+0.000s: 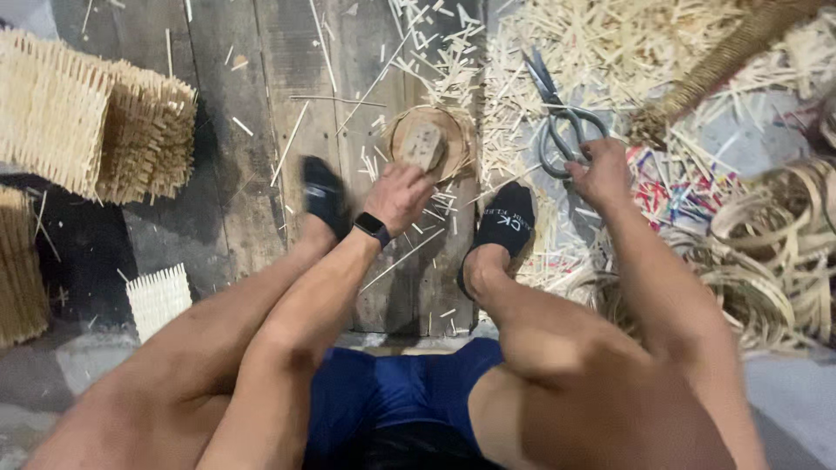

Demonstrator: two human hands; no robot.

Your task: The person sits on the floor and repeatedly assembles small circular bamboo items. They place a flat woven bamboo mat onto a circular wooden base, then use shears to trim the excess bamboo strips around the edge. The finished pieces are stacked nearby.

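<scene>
Plank floor: left hand (398,197) on one wooden block (424,145), right hand (599,174) gripping one scissors (557,126).

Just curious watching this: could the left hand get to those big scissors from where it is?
Probably not easily: the left hand holds the small block, and the right hand already grips the scissors.

Dark plank floor (235,157) carries scattered bamboo offcuts (610,52), stacked woven panels (96,113), coiled strips (775,252) and a round woven base (431,139).
</scene>
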